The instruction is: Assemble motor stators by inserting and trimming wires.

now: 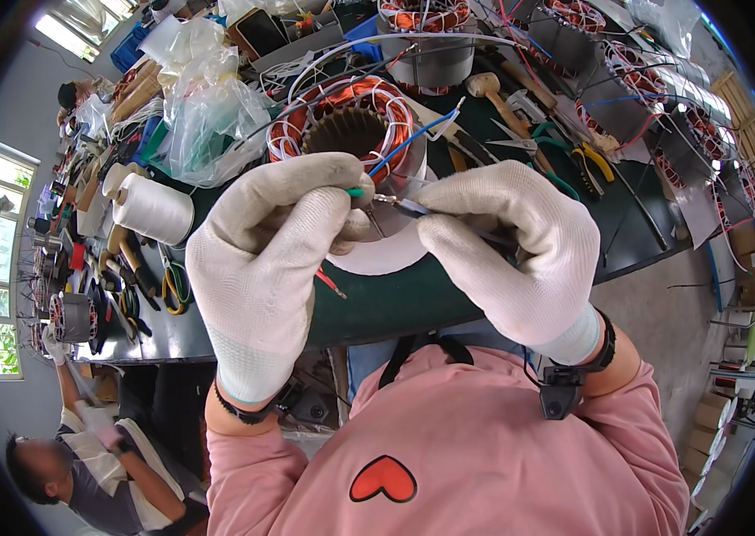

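Both my hands wear white knit gloves and meet above the table's near side. Closed in a pinch, my left hand (257, 259) holds a green wire (355, 192) by its end. My right hand (520, 246) pinches a dark wire (410, 208), whose bare metal tip (385, 198) points toward the green one; whether the two touch I cannot tell. Below my left fingers hangs a red wire (331, 283) with a stripped end. Just behind my hands stands a motor stator (392, 107) with copper windings and white lacing. A blue sleeved wire (415, 141) rises from it.
Left of my hands lie a white thread spool (158, 211), scissors (175, 284) and clear plastic bags (208, 116). A mallet (487, 87) and yellow-handled pliers (592, 166) are at the right. Further stators (623, 98) line the back right. A co-worker (118, 464) is at lower left.
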`<state>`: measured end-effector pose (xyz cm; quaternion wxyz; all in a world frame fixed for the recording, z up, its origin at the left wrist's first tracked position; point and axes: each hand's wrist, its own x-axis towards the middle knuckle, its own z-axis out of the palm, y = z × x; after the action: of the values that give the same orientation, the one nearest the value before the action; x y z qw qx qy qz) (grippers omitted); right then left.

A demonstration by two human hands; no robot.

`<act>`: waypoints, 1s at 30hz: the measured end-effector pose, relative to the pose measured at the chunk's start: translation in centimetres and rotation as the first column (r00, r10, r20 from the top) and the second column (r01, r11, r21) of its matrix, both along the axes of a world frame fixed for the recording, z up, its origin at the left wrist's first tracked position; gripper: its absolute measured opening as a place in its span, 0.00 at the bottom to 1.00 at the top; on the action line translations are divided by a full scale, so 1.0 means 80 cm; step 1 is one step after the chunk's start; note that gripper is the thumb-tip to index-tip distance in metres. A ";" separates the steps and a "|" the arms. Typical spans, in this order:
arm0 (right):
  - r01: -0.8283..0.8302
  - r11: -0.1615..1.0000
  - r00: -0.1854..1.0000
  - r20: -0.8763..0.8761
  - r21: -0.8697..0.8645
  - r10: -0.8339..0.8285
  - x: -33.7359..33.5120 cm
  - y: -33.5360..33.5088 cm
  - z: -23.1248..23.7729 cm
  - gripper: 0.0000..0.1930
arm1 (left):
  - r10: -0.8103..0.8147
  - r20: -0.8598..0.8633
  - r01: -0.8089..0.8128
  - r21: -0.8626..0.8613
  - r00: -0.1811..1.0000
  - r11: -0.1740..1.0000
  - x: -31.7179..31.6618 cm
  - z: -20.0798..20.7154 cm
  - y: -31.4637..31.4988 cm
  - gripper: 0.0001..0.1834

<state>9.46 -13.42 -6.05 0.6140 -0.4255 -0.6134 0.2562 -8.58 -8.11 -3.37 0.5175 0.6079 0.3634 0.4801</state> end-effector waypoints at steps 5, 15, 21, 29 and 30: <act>0.025 0.998 0.999 0.032 0.050 -0.027 -0.001 0.002 -0.004 0.08 | -0.014 -0.010 0.014 -0.003 1.000 1.000 0.001 -0.002 -0.002 0.13; 0.019 0.999 0.999 0.035 0.049 -0.020 0.001 0.003 -0.008 0.08 | -0.015 0.074 0.019 -0.058 0.997 0.998 0.004 -0.008 -0.003 0.12; 0.031 0.998 0.995 0.091 0.054 -0.036 0.004 0.004 -0.011 0.08 | -0.026 0.119 0.034 -0.061 0.992 0.998 0.008 -0.013 -0.002 0.10; 0.035 0.972 0.914 0.385 0.232 -0.124 0.019 0.014 -0.017 0.09 | -0.070 0.008 0.071 -0.079 0.998 0.994 0.013 -0.016 -0.006 0.09; 0.017 0.986 0.964 0.259 0.163 -0.059 0.017 0.013 -0.019 0.09 | -0.054 0.032 0.056 -0.095 0.998 0.994 0.014 -0.014 -0.008 0.09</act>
<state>10.84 -12.36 -7.55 0.5641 -0.4169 -0.6997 0.1357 -7.46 -8.79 -4.46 0.5644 0.5851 0.3615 0.4565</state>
